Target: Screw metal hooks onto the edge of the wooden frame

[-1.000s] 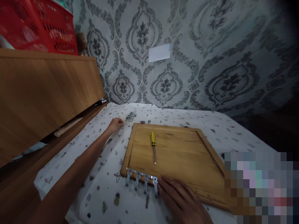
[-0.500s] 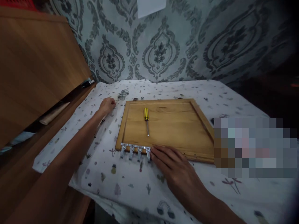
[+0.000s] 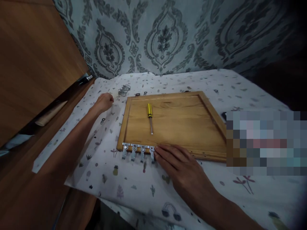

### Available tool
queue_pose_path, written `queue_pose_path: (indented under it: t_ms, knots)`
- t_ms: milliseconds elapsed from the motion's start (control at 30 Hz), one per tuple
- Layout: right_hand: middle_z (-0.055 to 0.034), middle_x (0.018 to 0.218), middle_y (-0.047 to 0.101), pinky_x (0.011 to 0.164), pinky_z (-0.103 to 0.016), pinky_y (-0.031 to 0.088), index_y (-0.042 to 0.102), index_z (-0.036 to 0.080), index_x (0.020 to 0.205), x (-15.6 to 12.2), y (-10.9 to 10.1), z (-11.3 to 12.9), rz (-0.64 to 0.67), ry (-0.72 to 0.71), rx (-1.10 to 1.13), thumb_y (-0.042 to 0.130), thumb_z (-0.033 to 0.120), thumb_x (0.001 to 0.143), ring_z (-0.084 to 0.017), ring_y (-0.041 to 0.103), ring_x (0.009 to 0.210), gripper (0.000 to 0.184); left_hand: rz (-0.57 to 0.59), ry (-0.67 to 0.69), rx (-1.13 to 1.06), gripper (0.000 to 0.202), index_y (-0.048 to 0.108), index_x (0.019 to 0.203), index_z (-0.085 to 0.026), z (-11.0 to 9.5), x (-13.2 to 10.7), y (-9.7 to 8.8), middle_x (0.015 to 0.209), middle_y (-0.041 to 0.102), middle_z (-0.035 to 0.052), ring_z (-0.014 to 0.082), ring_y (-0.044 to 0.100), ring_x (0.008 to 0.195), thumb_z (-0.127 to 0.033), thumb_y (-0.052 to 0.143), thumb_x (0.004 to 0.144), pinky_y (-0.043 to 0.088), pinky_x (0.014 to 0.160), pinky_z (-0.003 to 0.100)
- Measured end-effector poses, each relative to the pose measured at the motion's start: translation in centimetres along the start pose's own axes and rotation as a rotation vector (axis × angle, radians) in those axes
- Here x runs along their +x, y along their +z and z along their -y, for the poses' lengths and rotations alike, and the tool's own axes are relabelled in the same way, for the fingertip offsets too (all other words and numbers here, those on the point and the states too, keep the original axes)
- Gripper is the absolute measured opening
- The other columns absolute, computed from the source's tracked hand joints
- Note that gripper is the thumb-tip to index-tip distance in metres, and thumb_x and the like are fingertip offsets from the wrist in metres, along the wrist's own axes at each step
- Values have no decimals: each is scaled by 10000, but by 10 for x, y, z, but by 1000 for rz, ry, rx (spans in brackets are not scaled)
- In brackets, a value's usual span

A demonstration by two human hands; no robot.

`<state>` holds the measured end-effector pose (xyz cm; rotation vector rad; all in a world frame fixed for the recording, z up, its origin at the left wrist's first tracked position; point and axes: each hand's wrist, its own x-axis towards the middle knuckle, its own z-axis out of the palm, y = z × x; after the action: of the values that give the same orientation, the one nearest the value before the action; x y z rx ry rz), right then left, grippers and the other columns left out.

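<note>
Here, the right hand, fingers outstretched, touches the end metal bracket at the near edge of the wooden panel; the left hand has curled fingers, whether holding anything, unclear.

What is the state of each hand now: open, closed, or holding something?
Left hand: curled closed; whether it holds anything cannot be told.
Right hand: open, resting on the wooden panel beside the metal brackets.

Metal pieces too small to tell, wooden panel partly pixelated, cabinet cut off
</note>
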<state>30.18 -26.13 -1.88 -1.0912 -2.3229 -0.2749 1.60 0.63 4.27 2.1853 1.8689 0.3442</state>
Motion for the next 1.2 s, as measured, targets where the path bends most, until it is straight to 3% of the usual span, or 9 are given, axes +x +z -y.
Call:
queue_pose_path:
  t_ms: [100, 167, 267, 367, 467, 600, 767, 1200]
  knots:
    - [-61, 1187, 740, 978, -399, 478, 688, 126, 1141, 0, -2, 1, 15, -4, 12, 475, -18, 850, -225, 628, 1129, 388, 26, 55, -107, 126, 680, 829, -113, -19, -28, -13, 750, 648, 19, 153, 632, 716, -237, 682, 850, 534, 672, 278]
    - [-60, 1190, 739, 980, -399, 475, 694, 129, 1138, 0, -3, 1, 21, -6, 15, 470, -13, 848, -226, 621, 1136, 393, 83, 114, -197, 43, 700, 754, -134, -38, -51, -20, 601, 599, -4, 136, 586, 592, -156, 691, 790, 486, 580, 240]
    - [-56, 1195, 739, 984, -406, 471, 700, 134, 1141, 0, -4, 2, 20, 0, 2, 448, -13, 858, -224, 610, 1145, 407, 174, 203, -320, 62, 725, 758, -164, -73, -87, -25, 648, 647, 11, 141, 591, 604, -170, 761, 707, 479, 554, 229]
    - [-67, 1199, 737, 970, -412, 477, 707, 133, 1135, 1, -4, 2, 27, -1, -3, 448, 9, 875, -222, 604, 1137, 388, 433, 358, -612, 65, 726, 743, -159, -104, -117, -21, 701, 680, 33, 159, 612, 649, -190, 766, 702, 493, 561, 242]
    - [-66, 1171, 747, 942, -402, 486, 724, 137, 1097, 4, -6, 4, 25, 1, -18, 450, 32, 892, -225, 617, 1096, 358, 620, 450, -623, 42, 705, 774, -123, -122, -134, -12, 718, 678, 19, 103, 599, 645, -164, 697, 768, 471, 581, 183]
    - [-67, 1145, 755, 953, -401, 466, 736, 133, 1062, 7, -8, 7, -1, 19, -11, 405, 64, 946, -233, 627, 1064, 357, 727, 519, -487, 60, 689, 834, -109, -125, -142, -2, 760, 687, 4, 66, 606, 680, -127, 632, 839, 443, 610, 135]
    - [-80, 1141, 753, 960, -410, 444, 735, 125, 1047, 7, -5, 8, -25, 38, 13, 392, 107, 984, -239, 617, 1065, 349, 712, 680, -331, 103, 682, 861, -112, -121, -142, 3, 848, 701, 21, 82, 656, 753, -112, 584, 892, 460, 664, 154]
    - [-79, 1154, 748, 953, -407, 469, 745, 145, 1031, 6, -5, 10, -22, 51, -5, 444, 147, 986, -232, 614, 1074, 304, 754, 718, -315, 111, 688, 834, -103, -128, -137, 6, 819, 685, 15, 78, 654, 764, -85, 597, 893, 472, 677, 151]
